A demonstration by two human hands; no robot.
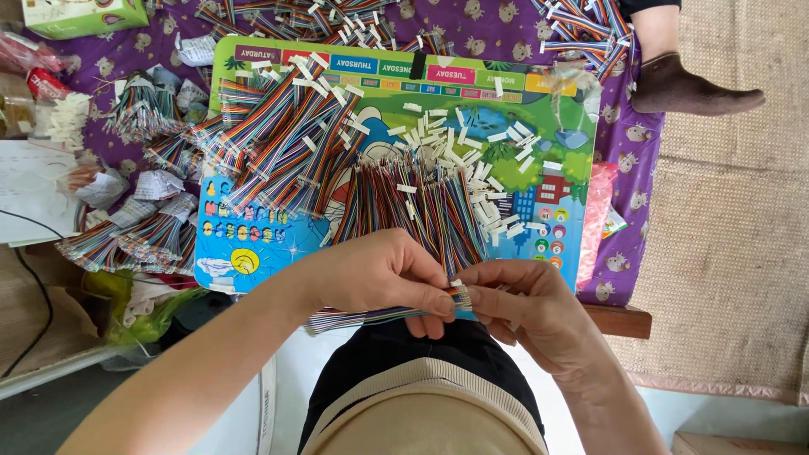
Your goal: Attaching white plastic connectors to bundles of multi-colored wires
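Observation:
My left hand (379,274) grips a flat multicoloured ribbon cable (354,318) that trails to the left below the palm. My right hand (522,303) pinches the cable's end, where a small white connector (459,291) shows between the fingertips of both hands. Just beyond my hands lies a fanned row of similar rainbow cables (413,211) on a colourful children's picture board (539,118).
Piles of ribbon cables (270,135) and scattered white connectors (497,211) cover the board and the purple cloth (126,50). More bundles (126,236) and paper scraps lie left. Another person's socked foot (691,88) rests at the upper right. A woven mat (733,236) lies to the right.

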